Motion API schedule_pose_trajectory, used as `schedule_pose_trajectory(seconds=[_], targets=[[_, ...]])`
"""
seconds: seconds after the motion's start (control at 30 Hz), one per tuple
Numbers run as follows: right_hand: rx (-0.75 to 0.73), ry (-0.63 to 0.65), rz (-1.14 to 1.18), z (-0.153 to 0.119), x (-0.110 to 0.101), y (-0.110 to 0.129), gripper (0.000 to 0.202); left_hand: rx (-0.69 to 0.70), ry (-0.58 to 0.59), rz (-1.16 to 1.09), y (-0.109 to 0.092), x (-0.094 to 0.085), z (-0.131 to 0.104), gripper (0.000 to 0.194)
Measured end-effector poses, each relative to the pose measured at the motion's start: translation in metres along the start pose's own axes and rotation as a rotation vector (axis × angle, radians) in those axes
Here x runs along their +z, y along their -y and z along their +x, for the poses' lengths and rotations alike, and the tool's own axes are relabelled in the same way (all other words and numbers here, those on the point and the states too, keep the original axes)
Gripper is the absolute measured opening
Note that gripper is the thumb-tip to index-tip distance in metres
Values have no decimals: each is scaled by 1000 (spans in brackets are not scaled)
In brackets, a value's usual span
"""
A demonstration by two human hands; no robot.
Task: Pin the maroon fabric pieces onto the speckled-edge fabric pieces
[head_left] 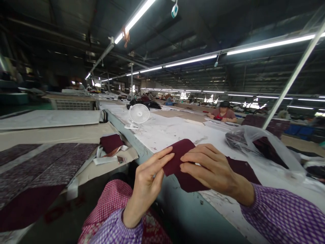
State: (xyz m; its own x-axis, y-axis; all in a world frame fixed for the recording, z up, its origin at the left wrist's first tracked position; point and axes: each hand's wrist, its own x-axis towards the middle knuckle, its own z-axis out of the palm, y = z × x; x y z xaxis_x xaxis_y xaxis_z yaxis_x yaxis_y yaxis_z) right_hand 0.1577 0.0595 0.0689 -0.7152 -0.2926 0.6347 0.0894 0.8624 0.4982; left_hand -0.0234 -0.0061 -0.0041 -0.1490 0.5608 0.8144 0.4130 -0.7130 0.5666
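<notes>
One maroon cloth piece (181,152) is sitting at the white table's (167,123) near edge, the left hand (147,178) pinching its left side, the right hand (213,166) gripping its right, neither hand lying nearer, long axis unclear.

Dark roof (76,37) seen high above grip, tube lights (191,61) hung in rows under it. White-topped table (170,122) set below and beyond grip; pole (294,78) seen slanted, right of grip.
</notes>
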Motion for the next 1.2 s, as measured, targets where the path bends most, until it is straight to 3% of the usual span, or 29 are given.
schedule_pose_trajectory(seconds=[0.2, 0.37, 0.47, 0.63, 0.73, 1.0, 1.2], targets=[[89, -17, 89, 4, 5, 9, 11, -3, 101, -1, 4, 6, -3, 36], [166, 19, 121, 3, 5, 12, 10, -257, 128, -182, -2, 10, -6, 28], [225, 31, 133, 3, 4, 13, 14, -379, 83, -352, -9, 12, -7, 20], [273, 27, 184, 5, 3, 18, 11, -300, -55, -321, -17, 10, -7, 7], [281, 2, 204, 7, 2, 19, 11, -320, -80, -286, -19, 10, -7, 10], [281, 30, 117, 4, -1, 10, 15, -645, 27, -507, -25, 16, -3, 34], [241, 114, 40, 11, -14, 22, 15, -630, -70, -459, -27, 20, -3, 37]])
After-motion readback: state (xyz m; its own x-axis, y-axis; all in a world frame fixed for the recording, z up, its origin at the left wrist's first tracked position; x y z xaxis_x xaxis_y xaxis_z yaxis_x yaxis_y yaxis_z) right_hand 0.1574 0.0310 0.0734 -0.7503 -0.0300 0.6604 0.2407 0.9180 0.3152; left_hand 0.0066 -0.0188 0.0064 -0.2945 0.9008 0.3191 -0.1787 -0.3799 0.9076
